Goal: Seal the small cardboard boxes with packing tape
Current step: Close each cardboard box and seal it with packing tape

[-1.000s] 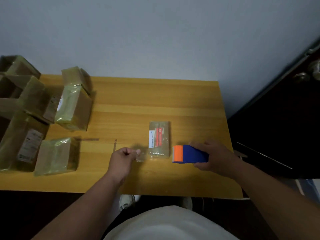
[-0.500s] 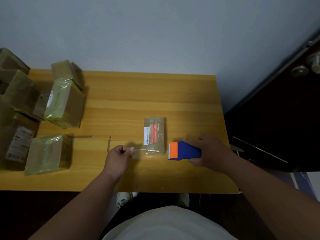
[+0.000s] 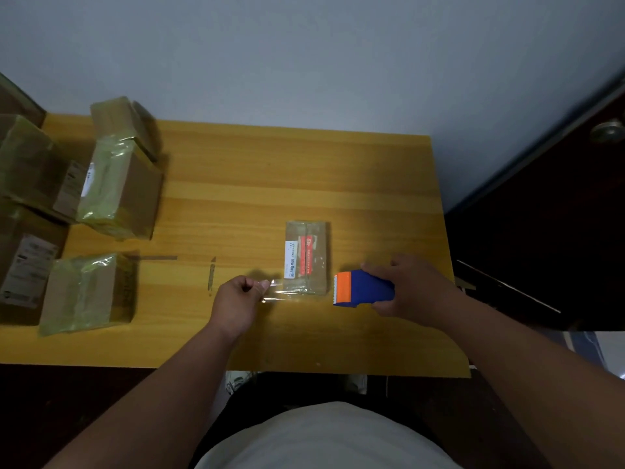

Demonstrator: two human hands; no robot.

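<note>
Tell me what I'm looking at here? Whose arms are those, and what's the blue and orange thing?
There is no robot here. A person wears a camera on their head, so you look down at their own arms as they do. They stand at a wooden table. In the middle lies a small cardboard box with a red and white label. The right hand holds a blue and orange tape dispenser, a tool that rolls out and cuts sticky tape. The left hand pinches the end of a clear strip of tape that reaches the near end of the box. On the left sit more boxes already wrapped in tape. At the right is a dark door.
</note>
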